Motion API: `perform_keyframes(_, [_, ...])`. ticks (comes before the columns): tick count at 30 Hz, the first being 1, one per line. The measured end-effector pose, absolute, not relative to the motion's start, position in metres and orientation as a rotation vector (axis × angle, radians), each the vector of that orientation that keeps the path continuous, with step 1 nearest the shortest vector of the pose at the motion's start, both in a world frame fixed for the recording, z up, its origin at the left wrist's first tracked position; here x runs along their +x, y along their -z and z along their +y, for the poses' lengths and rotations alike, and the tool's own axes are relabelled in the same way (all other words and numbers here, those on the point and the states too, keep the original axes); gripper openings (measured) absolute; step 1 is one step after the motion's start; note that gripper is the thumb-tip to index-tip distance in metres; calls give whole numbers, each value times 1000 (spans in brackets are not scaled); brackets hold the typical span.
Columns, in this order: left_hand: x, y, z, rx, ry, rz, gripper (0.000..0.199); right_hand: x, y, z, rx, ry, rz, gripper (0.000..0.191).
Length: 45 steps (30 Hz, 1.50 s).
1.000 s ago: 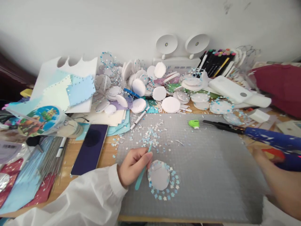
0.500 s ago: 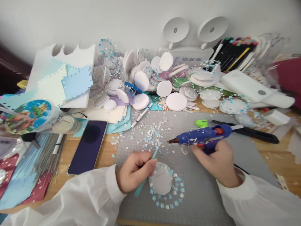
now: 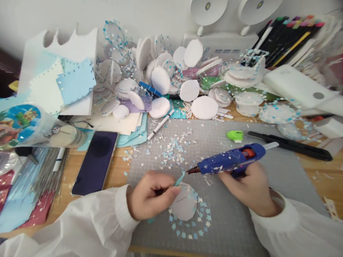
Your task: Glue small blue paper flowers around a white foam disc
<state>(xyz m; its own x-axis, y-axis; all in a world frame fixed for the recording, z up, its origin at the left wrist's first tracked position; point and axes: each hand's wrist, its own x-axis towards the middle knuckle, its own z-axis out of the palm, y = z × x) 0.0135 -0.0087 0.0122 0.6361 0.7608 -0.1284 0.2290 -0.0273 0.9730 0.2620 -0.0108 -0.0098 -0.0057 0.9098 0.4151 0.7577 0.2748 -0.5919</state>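
Centrally, on the near mat [image 3: 230, 225], lies the disc [image 3: 183, 206], stars [image 3: 200, 233] curving round its right and near sides. To its left, the left hand [image 3: 152, 194] pinches a stick [image 3: 179, 179], fingers closed; the right hand [image 3: 250, 185] wraps the glue gun [image 3: 221, 161], nozzle [image 3: 193, 170] by the stick's tip. Over-squeezing could drip glue onto the disc.

On the tabletop [image 3: 118, 171], the phone [image 3: 95, 162] lies left of the cutting mat [image 3: 227, 210], discs [image 3: 205, 107] heap up behind the mat (markers [image 3: 292, 43] to their right), and stars [image 3: 173, 151] scatter across it
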Motion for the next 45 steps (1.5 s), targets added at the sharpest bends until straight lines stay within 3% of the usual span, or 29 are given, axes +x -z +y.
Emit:
perform_keyframes(27, [12, -7, -10, 1619, -617, 807, 41, 265, 11, -7, -1423, -124, -1884, 34])
perform_keyframes(45, [13, -9, -8, 1633, -620, 796, 41, 268, 15, -8, -1474, -109, -1881, 25])
